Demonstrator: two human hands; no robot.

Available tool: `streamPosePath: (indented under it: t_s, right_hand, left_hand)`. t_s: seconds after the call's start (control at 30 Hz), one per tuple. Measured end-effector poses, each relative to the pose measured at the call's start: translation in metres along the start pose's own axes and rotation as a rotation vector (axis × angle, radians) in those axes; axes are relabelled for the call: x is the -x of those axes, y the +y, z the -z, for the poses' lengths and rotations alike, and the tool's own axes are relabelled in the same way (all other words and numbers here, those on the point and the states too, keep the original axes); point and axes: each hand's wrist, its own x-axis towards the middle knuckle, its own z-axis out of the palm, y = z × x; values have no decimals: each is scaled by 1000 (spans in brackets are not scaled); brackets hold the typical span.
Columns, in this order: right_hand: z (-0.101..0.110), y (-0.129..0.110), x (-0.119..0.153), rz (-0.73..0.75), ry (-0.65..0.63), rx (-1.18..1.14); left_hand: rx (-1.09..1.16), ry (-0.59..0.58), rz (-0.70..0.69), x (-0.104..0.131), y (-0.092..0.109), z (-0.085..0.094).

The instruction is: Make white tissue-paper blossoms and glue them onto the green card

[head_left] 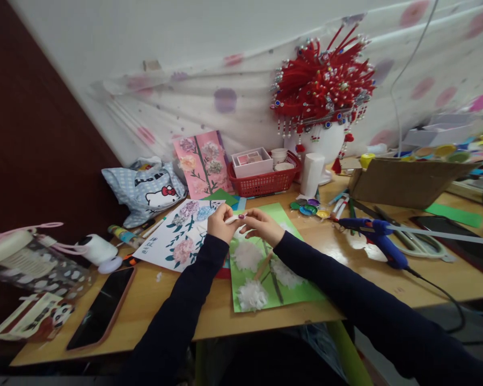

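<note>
Pinching a small white piece (232, 220) in the fingertips, the left hand (220, 223) and right hand (264, 225) sit close together. Risk noted: uneven pull could tear it; the right sleeve (326, 271), low over the green card (308, 294), could crush a white flower (285, 273). The piece lies between both hands, near the card's far left corner.

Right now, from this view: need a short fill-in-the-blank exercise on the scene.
The left hand and right hand meet at a small ____ piece.
White flowers lie on a ____ sheet.
The glue gun lies to the ____ of that sheet.
The basket behind the hands is ____.

Missing words: white; green; right; red.
</note>
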Motion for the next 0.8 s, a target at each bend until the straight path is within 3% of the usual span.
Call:
streamPosePath:
  t_s: [0.23, 0.47, 0.67, 0.8]
  right_hand:
    - [7, 5, -6, 80, 6, -16]
    - [17, 8, -12, 219, 106, -120]
    - [17, 9, -13, 325, 50, -102]
    - [16, 9, -13, 351, 13, -89]
  left_hand:
    - [56, -14, -94, 1, -7, -3]
    - [103, -69, -226, 3, -3, 3]
    - [134, -3, -166, 2, -5, 2]
    - [118, 18, -221, 2, -4, 2]
